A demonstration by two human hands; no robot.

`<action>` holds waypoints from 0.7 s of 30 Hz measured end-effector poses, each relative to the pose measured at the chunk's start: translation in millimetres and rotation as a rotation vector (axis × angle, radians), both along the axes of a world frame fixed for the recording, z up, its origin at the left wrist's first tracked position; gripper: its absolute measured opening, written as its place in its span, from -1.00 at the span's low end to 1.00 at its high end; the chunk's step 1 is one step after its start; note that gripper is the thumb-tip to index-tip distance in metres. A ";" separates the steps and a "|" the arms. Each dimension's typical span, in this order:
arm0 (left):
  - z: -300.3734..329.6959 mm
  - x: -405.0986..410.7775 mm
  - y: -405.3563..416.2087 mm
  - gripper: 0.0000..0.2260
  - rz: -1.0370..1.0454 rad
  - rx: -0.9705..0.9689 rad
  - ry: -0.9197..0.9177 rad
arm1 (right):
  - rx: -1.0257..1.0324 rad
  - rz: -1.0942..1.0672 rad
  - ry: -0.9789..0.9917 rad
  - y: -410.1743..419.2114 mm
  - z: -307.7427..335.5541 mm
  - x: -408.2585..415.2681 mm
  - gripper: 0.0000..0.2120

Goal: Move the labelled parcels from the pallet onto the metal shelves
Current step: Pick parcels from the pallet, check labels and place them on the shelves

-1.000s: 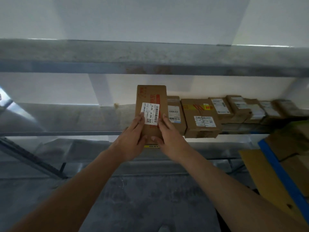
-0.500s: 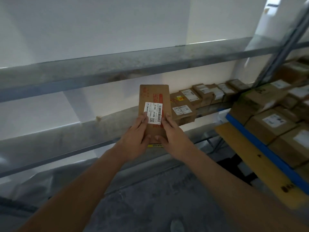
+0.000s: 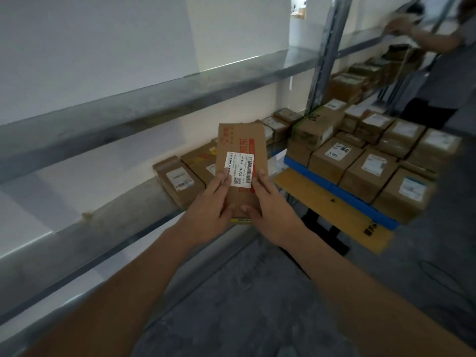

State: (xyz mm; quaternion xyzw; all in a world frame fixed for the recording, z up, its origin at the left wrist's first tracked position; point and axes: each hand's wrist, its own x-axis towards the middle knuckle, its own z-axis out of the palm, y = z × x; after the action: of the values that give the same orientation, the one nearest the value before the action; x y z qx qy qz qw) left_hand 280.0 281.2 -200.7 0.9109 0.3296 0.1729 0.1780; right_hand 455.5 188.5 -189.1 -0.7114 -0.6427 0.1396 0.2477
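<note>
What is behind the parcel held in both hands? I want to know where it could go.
Behind the held parcel, a row of labelled boxes lies on the metal shelf. The parcel covers the middle of that row, so any gap there cannot be seen.

A: Item in the hands?
B: One flat cardboard parcel, white barcode label reading J4-J06, gripped by left hand and right hand.

A: Location?
B: Before the metal shelf, beside shelved parcels. Pallet of labelled boxes at right.
</note>
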 end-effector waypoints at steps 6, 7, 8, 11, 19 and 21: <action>3.0 84.8 9.3 -0.37 -0.095 -0.015 -0.026 | -0.041 -0.125 -0.025 -4.6 1.2 71.4 -0.24; 2.7 100.0 11.6 -0.38 -0.108 -0.020 -0.032 | -0.046 -0.141 -0.031 -4.4 1.9 84.5 -0.24; 2.8 114.9 14.4 -0.38 -0.120 -0.023 -0.033 | -0.050 -0.156 -0.032 -3.6 2.4 97.6 -0.24; 0.1 157.7 26.0 -0.39 -0.156 -0.023 -0.039 | -0.057 -0.190 -0.024 0.4 2.3 136.3 -0.24; -9.2 248.4 55.4 -0.36 -0.219 -0.064 -0.034 | -0.062 -0.261 -0.026 17.2 -7.3 218.1 -0.25; -10.9 268.3 62.8 -0.36 -0.239 -0.075 -0.029 | -0.062 -0.288 -0.024 22.4 -10.4 234.6 -0.25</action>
State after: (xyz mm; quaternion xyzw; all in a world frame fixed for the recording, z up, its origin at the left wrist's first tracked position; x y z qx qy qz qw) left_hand 548.3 344.0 -211.6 0.9338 0.2225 0.1509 0.2362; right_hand 690.0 211.0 -199.5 -0.8052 -0.5323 0.1137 0.2354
